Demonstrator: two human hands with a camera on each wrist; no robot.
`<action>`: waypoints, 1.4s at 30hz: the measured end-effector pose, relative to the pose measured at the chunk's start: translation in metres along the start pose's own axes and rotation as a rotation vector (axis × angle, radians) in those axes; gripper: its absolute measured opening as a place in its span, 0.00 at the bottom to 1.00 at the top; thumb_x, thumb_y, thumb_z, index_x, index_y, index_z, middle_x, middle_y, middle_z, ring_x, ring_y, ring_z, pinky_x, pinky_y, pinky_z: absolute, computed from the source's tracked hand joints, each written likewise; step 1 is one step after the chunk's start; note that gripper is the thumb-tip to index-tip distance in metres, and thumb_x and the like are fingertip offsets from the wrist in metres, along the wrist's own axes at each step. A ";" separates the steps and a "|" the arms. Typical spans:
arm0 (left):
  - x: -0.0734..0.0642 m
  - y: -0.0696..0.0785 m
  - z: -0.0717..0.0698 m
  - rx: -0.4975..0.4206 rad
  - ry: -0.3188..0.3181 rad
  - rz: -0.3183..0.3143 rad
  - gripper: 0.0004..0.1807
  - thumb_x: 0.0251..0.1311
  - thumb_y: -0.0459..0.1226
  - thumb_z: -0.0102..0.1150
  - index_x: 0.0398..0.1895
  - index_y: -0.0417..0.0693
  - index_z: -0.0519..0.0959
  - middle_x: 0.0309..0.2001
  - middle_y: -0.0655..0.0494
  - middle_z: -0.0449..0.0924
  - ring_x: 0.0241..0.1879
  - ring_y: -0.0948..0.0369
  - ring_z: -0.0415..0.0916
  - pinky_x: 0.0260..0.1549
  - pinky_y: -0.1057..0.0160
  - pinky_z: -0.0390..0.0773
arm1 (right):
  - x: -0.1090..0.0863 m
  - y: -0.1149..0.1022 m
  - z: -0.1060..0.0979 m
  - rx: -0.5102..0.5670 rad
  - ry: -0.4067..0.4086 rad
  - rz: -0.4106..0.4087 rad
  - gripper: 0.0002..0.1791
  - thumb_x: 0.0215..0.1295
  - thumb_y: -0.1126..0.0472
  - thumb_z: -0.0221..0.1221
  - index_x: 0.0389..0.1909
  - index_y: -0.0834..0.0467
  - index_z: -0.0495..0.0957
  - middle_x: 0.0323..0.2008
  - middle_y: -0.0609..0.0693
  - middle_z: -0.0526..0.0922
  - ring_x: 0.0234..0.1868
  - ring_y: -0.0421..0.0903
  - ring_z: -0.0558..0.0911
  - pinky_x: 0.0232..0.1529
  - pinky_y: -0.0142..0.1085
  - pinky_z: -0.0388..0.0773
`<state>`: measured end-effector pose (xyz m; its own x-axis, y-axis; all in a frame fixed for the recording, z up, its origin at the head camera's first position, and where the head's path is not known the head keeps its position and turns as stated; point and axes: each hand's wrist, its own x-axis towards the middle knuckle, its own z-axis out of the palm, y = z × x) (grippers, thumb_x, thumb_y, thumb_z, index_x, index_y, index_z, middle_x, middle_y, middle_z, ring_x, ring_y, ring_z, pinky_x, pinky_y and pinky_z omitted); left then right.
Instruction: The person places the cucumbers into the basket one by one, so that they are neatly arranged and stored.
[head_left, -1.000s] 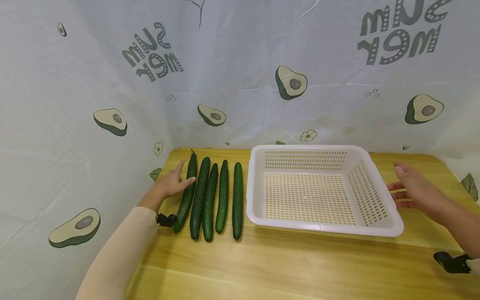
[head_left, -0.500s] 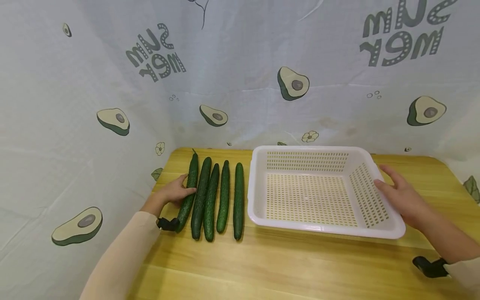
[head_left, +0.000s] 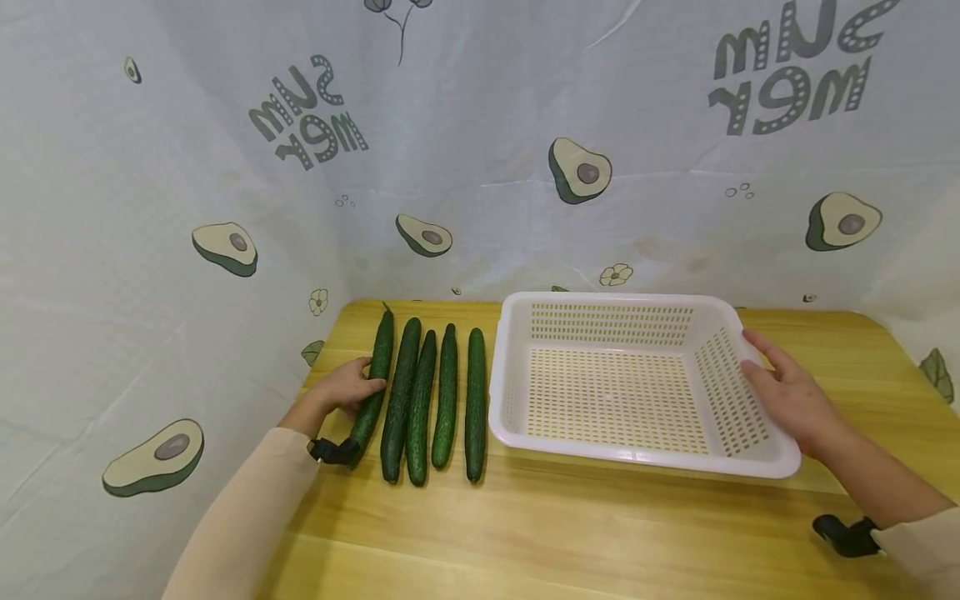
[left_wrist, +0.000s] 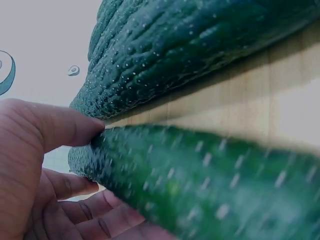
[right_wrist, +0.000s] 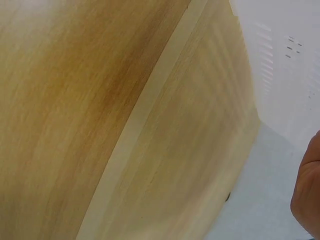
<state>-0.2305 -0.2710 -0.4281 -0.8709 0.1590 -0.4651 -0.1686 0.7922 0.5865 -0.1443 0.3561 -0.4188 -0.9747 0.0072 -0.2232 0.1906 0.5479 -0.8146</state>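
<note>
Head view: five cucumbers (head_left: 446, 400); left wrist: two, left hand (left_wrist: 50, 207) gripping one.

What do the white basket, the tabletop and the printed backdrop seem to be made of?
The white basket looks like glossy moulded plastic: shiny rim, even rows of holes. The tabletop shows streaky grain and a soft sheen, so varnished wood or a printed laminate. The printed backdrop seems to be thin, fairly matte fabric, given its soft creases, though plastic sheeting is possible.
</note>
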 end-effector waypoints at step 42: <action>-0.028 0.128 0.014 0.401 0.385 0.662 0.29 0.74 0.39 0.57 0.76 0.44 0.67 0.67 0.40 0.74 0.60 0.45 0.78 0.58 0.45 0.79 | -0.003 -0.001 0.003 0.026 -0.002 0.034 0.41 0.81 0.39 0.39 0.82 0.38 0.25 0.68 0.81 0.58 0.40 0.45 0.87 0.35 0.45 0.88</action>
<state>-0.2210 -0.1657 -0.3498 -0.8405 0.5079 0.1886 0.5409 0.7669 0.3453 -0.1408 0.3529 -0.4187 -0.9674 0.0242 -0.2520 0.2267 0.5256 -0.8200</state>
